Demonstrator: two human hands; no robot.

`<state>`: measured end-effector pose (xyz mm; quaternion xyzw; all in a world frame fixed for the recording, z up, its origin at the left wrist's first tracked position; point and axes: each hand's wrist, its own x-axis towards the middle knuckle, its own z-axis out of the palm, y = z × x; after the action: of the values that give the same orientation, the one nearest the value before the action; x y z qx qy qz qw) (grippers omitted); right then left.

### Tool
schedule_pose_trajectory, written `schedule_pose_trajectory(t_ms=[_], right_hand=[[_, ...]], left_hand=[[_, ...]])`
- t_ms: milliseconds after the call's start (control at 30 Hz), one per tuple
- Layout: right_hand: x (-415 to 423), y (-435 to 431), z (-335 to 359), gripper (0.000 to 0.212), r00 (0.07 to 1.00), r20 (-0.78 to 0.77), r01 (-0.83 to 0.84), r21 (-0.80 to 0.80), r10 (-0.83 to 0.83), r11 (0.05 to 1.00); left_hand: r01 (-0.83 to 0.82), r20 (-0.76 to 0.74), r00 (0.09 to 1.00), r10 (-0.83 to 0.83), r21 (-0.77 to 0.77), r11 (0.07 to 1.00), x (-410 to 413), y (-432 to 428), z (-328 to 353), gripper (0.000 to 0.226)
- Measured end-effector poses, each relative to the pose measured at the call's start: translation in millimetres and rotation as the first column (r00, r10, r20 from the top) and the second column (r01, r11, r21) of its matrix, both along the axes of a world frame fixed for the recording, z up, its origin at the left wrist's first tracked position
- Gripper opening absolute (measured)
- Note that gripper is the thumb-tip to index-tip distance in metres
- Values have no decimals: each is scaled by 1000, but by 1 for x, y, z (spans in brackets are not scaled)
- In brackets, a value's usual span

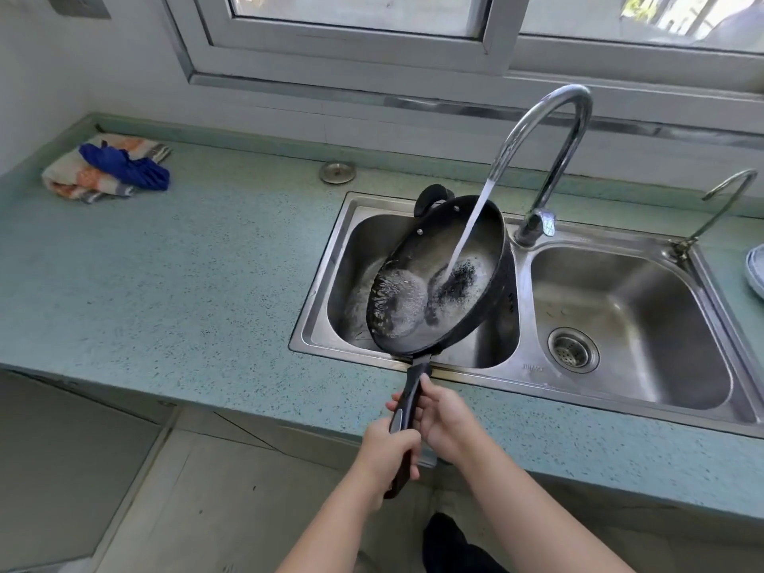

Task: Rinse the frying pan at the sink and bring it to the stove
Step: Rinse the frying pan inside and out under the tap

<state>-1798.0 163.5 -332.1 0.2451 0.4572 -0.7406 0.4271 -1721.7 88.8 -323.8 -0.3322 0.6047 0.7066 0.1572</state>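
Note:
A black frying pan is held tilted to the left over the left basin of the steel double sink. Water runs from the curved tap into the pan and foams on its bottom. The pan's long black handle sticks out over the counter's front edge. My left hand grips the handle's lower end, and my right hand grips it higher up, closer to the pan. No stove is in view.
A green speckled counter surrounds the sink. A folded cloth with a blue rag lies at the back left. A round metal cap sits behind the sink. A small second tap and a plate edge are at right.

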Motion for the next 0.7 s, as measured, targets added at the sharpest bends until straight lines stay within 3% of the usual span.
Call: schedule_pose_trajectory(t_ms=[200, 533, 633, 700], right_hand=[[-2, 4, 0, 29, 999, 34, 34, -147, -30, 989], [-4, -10, 10, 24, 984, -163, -69, 11, 70, 998], [-4, -14, 14, 23, 979, -183, -78, 47, 86, 996], [-3, -15, 15, 23, 979, -188, -71, 65, 82, 995]], left_hand=[[-48, 44, 998, 41, 168, 985, -1, -6, -4, 15], [-24, 77, 997, -3, 346, 938, 1, -26, -3, 19], [56, 131, 986, -101, 309, 949, 0, -37, 4, 20], [131, 162, 973, -162, 185, 974, -4, -40, 11, 16]])
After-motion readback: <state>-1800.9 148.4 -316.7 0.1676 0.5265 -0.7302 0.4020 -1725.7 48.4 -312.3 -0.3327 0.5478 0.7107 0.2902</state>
